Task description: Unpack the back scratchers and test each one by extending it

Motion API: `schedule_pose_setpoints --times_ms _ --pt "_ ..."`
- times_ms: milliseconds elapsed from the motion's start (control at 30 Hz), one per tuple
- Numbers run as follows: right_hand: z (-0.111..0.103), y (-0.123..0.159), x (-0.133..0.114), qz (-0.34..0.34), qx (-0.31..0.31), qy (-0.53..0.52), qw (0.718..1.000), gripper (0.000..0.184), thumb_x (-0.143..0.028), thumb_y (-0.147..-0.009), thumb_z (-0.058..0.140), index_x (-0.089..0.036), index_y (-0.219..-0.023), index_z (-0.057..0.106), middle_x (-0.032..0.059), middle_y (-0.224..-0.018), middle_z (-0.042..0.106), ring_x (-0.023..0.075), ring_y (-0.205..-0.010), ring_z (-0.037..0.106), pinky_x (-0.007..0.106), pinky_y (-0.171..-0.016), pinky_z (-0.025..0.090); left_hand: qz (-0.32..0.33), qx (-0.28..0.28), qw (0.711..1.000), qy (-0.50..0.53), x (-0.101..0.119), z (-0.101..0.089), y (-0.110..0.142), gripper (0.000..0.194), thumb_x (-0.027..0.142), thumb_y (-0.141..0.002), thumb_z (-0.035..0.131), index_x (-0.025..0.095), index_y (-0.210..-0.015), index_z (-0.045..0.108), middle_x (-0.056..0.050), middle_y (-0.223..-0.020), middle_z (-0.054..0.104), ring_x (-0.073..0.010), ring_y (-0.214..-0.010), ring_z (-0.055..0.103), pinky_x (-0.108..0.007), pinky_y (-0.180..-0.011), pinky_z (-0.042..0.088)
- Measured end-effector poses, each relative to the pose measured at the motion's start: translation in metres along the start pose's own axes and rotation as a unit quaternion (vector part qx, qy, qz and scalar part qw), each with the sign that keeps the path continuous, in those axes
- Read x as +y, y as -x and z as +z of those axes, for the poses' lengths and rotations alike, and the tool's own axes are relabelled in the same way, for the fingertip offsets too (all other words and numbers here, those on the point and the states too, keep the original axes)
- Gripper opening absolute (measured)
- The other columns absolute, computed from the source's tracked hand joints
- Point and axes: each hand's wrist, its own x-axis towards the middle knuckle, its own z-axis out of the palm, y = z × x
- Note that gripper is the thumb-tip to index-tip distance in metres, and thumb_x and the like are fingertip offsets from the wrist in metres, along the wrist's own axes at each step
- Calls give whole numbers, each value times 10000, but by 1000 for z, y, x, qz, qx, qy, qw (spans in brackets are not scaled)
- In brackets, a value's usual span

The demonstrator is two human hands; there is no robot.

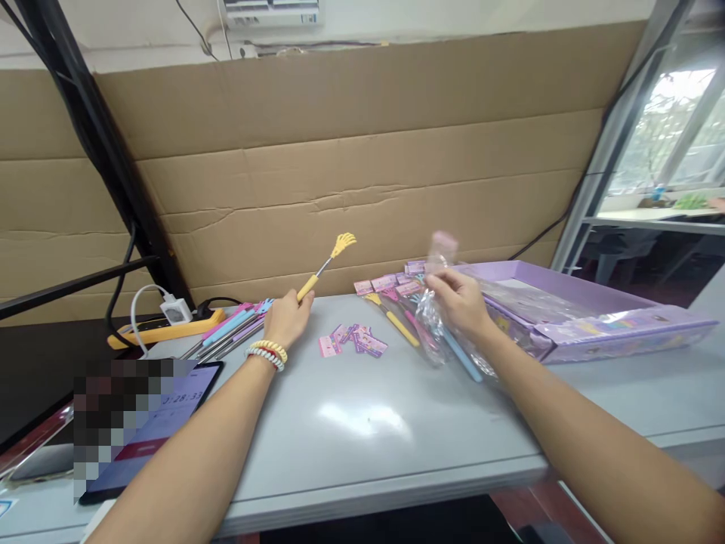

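Observation:
My left hand [288, 316] is closed round the handle of a yellow back scratcher [309, 287], its claw end pointing up and to the right. In my right hand [458, 296] a clear plastic bag [437, 261] with a pink top is pinched; it is smeared by motion. Below and left of that hand lie several bagged back scratchers, among them a yellow one [399, 325] and a blue one [461, 355], with pink header cards [384, 282]. Small purple cards [354, 340] lie loose between my hands.
At right stands an open purple box [623, 332] with clear bags inside. Unwrapped back scratchers [232, 329] lie at left beside a yellow power strip [164, 330] with a white charger [177, 308]. Nearer is a tablet [152, 431]. Cardboard [362, 166] backs the grey table [317, 423].

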Motion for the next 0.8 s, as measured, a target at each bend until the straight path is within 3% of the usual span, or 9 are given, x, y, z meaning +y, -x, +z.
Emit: schedule_pose_setpoints --times_ms 67,167,267,333,400,500,633,733,800 --pt "5 4 -4 -2 -114 6 993 207 -345 -744 546 -155 -760 624 34 -719 616 148 -628 527 274 -589 404 21 -10 1000 -2 5 0 3 480 568 -860 244 200 -784 543 -109 -741 646 -269 -719 610 -300 -521 321" --pt "13 12 -11 -15 -268 54 962 247 -310 -746 557 -176 -929 653 14 -711 596 129 -589 498 253 -543 376 53 -25 998 1 13 1 8 468 563 -866 241 206 -780 532 -91 -729 644 -258 -710 609 -294 -522 321" --pt "20 19 -14 -27 -364 91 927 474 -340 -773 557 -177 -1218 541 -3 -656 550 126 -566 476 246 -522 359 85 -41 996 3 19 3 12 461 552 -872 243 205 -785 534 -87 -747 649 -252 -727 608 -295 -541 336" --pt "24 20 -13 -27 -391 99 915 604 -392 -795 544 -167 -1340 412 -5 -647 548 130 -562 485 244 -511 356 101 -61 993 -1 23 4 15 449 540 -871 260 200 -789 542 -89 -761 653 -249 -737 610 -296 -550 345" --pt "25 20 -11 -25 -383 109 917 631 -442 -818 510 -168 -1368 366 -7 -636 552 129 -545 489 236 -488 339 111 -84 990 -4 26 4 17 446 533 -870 271 194 -792 550 -88 -752 656 -244 -725 612 -296 -552 350" --pt "23 18 -12 -23 -310 133 941 533 -472 -833 474 -171 -1273 479 5 -650 571 133 -556 510 235 -485 332 127 -104 986 -1 30 5 21 448 534 -865 280 189 -797 557 -80 -727 654 -232 -693 610 -293 -547 349" --pt "18 15 -18 59 -217 121 967 413 -540 -807 474 -161 -906 606 8 -527 546 136 -445 482 254 -440 329 152 -126 980 21 34 4 25 379 503 -853 341 198 -810 561 -51 -705 656 -202 -650 601 -280 -544 344" --pt "20 12 -18 168 -205 14 964 447 -621 -800 417 -191 -759 532 -17 -425 479 118 -323 394 263 -372 299 171 -134 975 43 36 3 27 366 495 -856 339 204 -811 557 -36 -703 657 -185 -629 592 -272 -545 343" --pt "23 10 -14 219 -165 -98 957 450 -634 -798 404 -197 -754 502 -6 -494 521 111 -355 423 253 -367 309 175 -119 976 49 36 2 27 398 518 -856 326 201 -796 559 -38 -704 656 -184 -623 587 -272 -543 340"
